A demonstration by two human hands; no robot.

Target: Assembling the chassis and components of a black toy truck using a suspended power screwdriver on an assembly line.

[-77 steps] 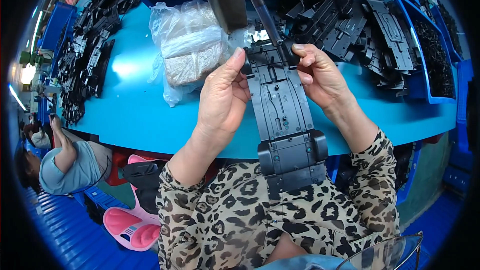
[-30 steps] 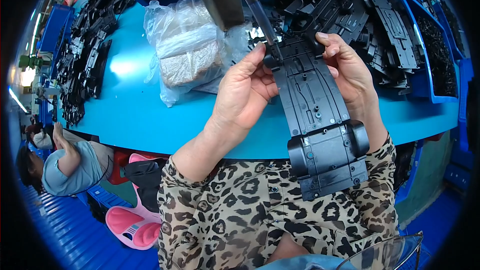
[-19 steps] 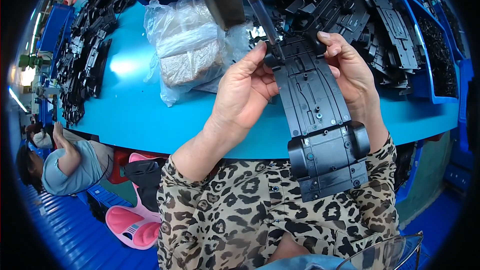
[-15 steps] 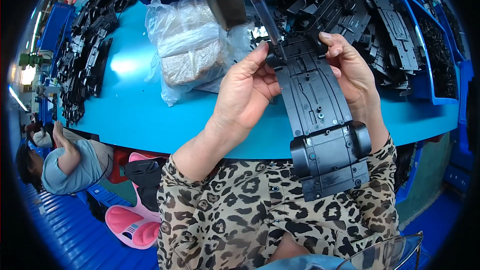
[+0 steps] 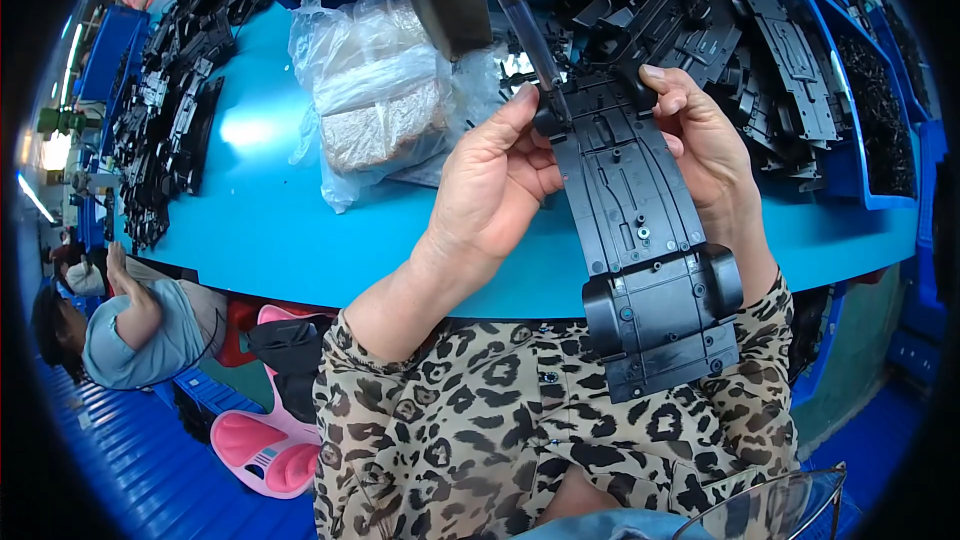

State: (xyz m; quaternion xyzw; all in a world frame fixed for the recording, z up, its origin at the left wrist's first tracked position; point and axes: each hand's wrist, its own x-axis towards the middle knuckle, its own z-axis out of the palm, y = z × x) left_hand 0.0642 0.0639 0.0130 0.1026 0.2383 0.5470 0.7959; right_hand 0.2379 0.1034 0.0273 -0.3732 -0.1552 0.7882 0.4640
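Between my hands is a long black plastic toy-car chassis [image 5: 625, 195], with wheel-arch bulges at both ends and small screw posts along its face. My left hand [image 5: 495, 155] grips its far left edge, thumb on the rim and fingers curled beneath. On the far right corner, my right hand [image 5: 705, 135] closes with thumb and bent fingers. A slim metal driver shaft [image 5: 522, 20] slants down from above, its tip at the chassis's far left corner beside my left thumb. Whether the tip touches a screw is too small to tell.
A clear plastic bag [image 5: 385, 90] with a wrapped block lies on the blue table [image 5: 265, 230]. Black parts pile up at left [image 5: 170, 110] and right [image 5: 790, 60]. A blue bin [image 5: 885, 198] of small black pieces stands far right. Another person [image 5: 130, 330] sits left, near a pink chair [image 5: 265, 450].
Almost nothing differs. The chassis and both hands hold nearly the same place, and the driver shaft stays at the same corner.
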